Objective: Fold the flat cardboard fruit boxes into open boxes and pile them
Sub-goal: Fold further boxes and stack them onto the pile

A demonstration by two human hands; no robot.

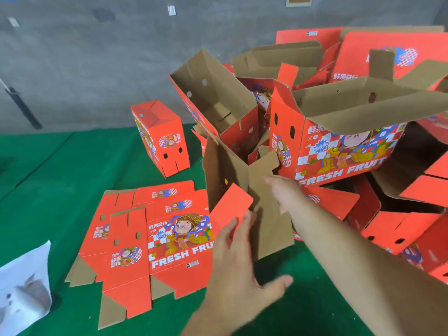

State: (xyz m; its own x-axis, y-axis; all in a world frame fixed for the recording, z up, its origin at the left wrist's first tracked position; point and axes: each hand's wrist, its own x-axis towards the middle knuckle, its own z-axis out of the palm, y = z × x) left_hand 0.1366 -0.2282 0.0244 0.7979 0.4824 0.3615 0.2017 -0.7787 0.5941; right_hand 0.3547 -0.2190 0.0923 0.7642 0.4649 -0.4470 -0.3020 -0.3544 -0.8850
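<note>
A half-folded red fruit box (232,170) stands in the middle, its brown inside facing me and its flaps loose. My left hand (240,258) is spread wide with its fingertips against a red flap (230,204) of that box. My right hand (282,190) reaches in with flat fingers against the brown inner flaps. Neither hand grips the cardboard. Flat printed boxes (155,238) lie stacked on the green mat to the left. Folded open boxes (339,132) are piled untidily at the right and behind.
One closed red box (161,137) stands upright alone at the back left. A white plastic bag (24,287) lies at the lower left. The green mat (48,178) ends at a grey concrete floor (97,57) beyond.
</note>
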